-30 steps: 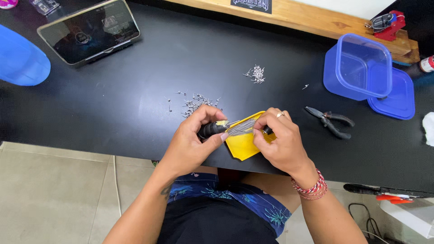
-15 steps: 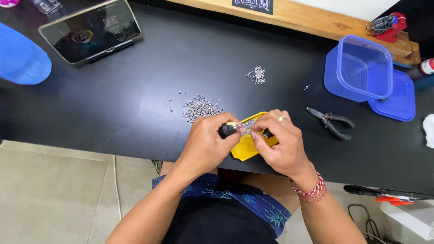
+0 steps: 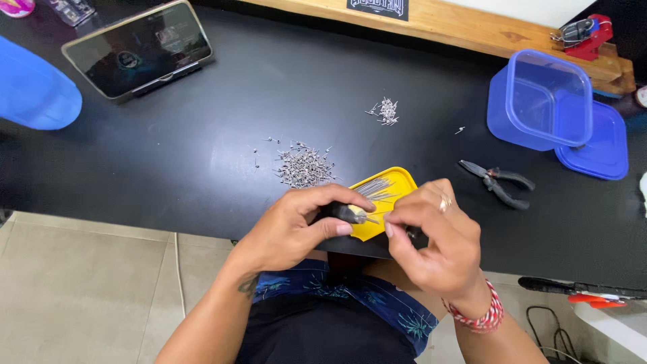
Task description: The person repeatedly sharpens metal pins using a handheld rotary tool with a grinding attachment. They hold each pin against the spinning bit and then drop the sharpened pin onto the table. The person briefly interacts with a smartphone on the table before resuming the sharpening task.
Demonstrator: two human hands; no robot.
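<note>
Pinching a small black-handled tool [image 3: 345,213] between thumb and curled fingers, the left hand [image 3: 296,226] kept its grip pressed together around the handle, the tool's pale metal tip pointing toward the right hand [image 3: 431,232]. That hand's grip was also closed, thumb and forefinger pressed together on something thin and metallic near the tool's tip; what exactly it pinched was too small to tell. A ring sat on one finger of the right hand and a red-and-white braided bracelet [image 3: 480,315] circled its wrist. Both hands worked at the near edge of the black counter [image 3: 202,135], just above a yellow tray [image 3: 391,185] holding a bundle of thin metal pins [image 3: 376,189]. Just beyond the tray, to its left, lay a heap of small silvery metal pieces [image 3: 304,167], with a smaller cluster [image 3: 385,110] farther back. A pair of black pliers [image 3: 497,182] rested on the counter to the right of the tray, apart from the hands. Farther right stood a clear blue plastic container [image 3: 547,101] set on its blue lid [image 3: 603,152]. At the far left a phone [image 3: 138,48] leaned on a stand, screen facing the person, beside a blue rounded object [image 3: 34,91]. A wooden ledge [image 3: 472,30] ran along the back of the counter.
</note>
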